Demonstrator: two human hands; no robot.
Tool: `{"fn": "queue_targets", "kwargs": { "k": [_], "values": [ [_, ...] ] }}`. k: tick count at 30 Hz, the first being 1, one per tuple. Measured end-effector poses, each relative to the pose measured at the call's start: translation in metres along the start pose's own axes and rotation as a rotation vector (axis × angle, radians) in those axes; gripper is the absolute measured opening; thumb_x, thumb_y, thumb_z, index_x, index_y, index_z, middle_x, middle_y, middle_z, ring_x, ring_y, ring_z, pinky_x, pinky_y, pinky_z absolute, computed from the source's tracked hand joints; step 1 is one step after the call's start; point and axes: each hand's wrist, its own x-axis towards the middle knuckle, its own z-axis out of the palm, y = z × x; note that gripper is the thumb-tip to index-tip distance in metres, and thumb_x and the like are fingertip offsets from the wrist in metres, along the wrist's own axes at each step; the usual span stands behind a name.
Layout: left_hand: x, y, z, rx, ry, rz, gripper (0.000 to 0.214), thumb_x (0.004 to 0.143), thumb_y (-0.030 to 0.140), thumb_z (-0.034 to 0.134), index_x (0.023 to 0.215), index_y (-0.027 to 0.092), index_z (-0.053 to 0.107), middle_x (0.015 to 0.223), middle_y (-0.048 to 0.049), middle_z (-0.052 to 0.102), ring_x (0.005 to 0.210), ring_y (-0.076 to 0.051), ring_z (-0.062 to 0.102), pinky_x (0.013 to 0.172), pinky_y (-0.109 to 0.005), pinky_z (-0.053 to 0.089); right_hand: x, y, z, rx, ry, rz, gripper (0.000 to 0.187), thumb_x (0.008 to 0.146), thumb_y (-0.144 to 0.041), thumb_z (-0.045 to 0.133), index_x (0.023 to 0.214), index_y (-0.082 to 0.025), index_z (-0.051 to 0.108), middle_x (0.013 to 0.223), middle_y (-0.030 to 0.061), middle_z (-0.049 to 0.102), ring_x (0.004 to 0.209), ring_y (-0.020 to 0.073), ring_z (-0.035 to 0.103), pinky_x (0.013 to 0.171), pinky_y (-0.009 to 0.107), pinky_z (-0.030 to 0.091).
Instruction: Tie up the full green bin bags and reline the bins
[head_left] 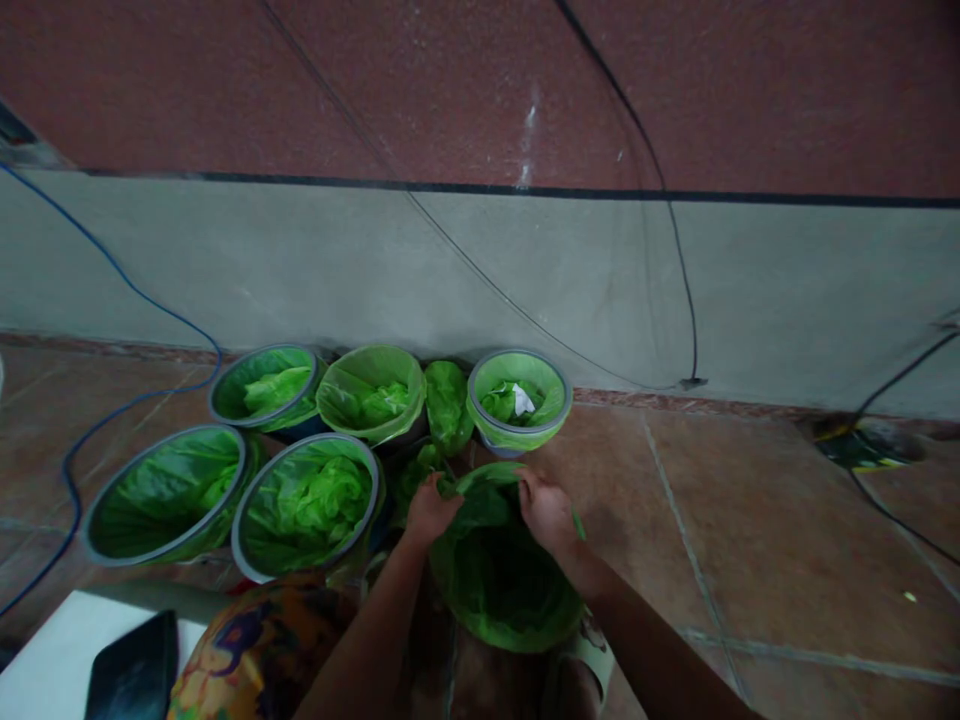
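Low in the middle, a bin lined with a green plastic bag [506, 620] opens toward me, dark inside. My left hand [433, 512] is closed on the bag's edge at the far left of the mouth. Across from it, my right hand [551, 510] pinches the same edge on the right. Between the two hands the green plastic is bunched and folded. Just beyond my left hand, a crumpled green bag [448, 408] stands between the other bins.
Several bins with green liners stand to the left, among them a grey-rimmed bin [244, 455]. Another lined bin [555, 385] holds something white. A blue cable [71, 470] crosses the tiles. A phone [133, 668] lies on a white surface [56, 640]. Behind is a wall [337, 250].
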Motion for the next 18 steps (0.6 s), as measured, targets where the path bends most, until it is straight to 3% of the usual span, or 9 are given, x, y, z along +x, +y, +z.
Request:
{"fn": "queue_targets", "kwargs": {
  "k": [4,8,13,15,18],
  "values": [
    [-0.021,-0.008,0.017,0.011,0.008,-0.047,0.051,0.087,0.018,0.057,0.137,0.009,0.047,0.136,-0.0192,0.059,0.127,-0.025,0.057,0.104,-0.031,0.043,0.01,-0.021,0.032,0.047,-0.195,-0.012,0.039,0.091,-0.02,0.047,0.127,-0.015,0.06,0.127,0.0129,0.064,0.115,0.0226,0.061,0.101,0.032,0.044],
    [-0.032,-0.013,0.034,-0.067,-0.042,-0.028,0.049,0.088,0.006,0.046,0.138,0.008,0.045,0.132,-0.0179,0.063,0.123,-0.02,0.06,0.102,-0.026,0.044,0.016,-0.017,0.062,0.044,-0.266,0.047,0.047,0.087,-0.014,0.051,0.134,-0.009,0.055,0.134,0.0184,0.06,0.122,0.0279,0.056,0.101,0.035,0.043],
    [-0.029,-0.025,0.045,-0.346,0.004,-0.122,0.053,0.083,0.012,0.06,0.134,0.008,0.051,0.126,-0.0184,0.066,0.119,-0.026,0.062,0.1,-0.033,0.047,0.0,-0.012,0.077,0.05,-0.294,0.122,0.049,0.086,-0.006,0.044,0.134,-0.007,0.056,0.13,0.02,0.063,0.12,0.0267,0.058,0.1,0.029,0.041],
    [-0.031,-0.029,0.046,-0.54,-0.069,-0.207,0.051,0.079,0.016,0.065,0.129,0.01,0.057,0.118,-0.0159,0.07,0.11,-0.027,0.066,0.093,-0.034,0.051,-0.009,-0.012,0.079,0.019,-0.317,0.208,0.046,0.087,-0.006,0.041,0.129,-0.008,0.06,0.122,0.0194,0.067,0.114,0.0259,0.062,0.097,0.029,0.043],
    [-0.041,-0.032,0.045,-0.8,-0.325,-0.329,0.034,0.078,0.019,0.063,0.111,0.011,0.068,0.098,-0.0122,0.076,0.089,-0.027,0.072,0.077,-0.035,0.056,-0.017,-0.01,0.076,-0.009,-0.363,0.267,0.049,0.086,-0.006,0.041,0.132,-0.008,0.058,0.117,0.0202,0.068,0.11,0.0256,0.065,0.096,0.031,0.046]
  ]
}}
